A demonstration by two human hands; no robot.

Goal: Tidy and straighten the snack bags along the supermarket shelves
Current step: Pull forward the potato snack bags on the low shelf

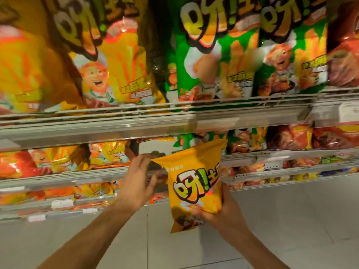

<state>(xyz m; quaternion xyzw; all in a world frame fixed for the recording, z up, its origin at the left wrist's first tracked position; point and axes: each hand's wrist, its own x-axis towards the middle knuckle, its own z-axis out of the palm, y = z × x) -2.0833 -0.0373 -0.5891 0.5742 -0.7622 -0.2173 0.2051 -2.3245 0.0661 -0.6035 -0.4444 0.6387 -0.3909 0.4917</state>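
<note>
Shelf rail [136, 123] w/ snack bags above: R hand [219, 214] grips yellow bag [194, 183], L hand [139, 181] open beside it.

metal shelf rails [136, 131], pale tiled floor [291, 220]

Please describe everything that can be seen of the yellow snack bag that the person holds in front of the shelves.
The yellow snack bag is a glossy, puffed foil-like packet with big yellow-orange lettering outlined in dark colour and a dark food picture near its bottom. It is upright, slightly tilted, with its front facing the camera. The right hand grips its lower part, fingers curled round the bottom. The left hand, fingers spread, is at its upper left edge; contact is unclear. It is held in front of the second shelf.
</note>
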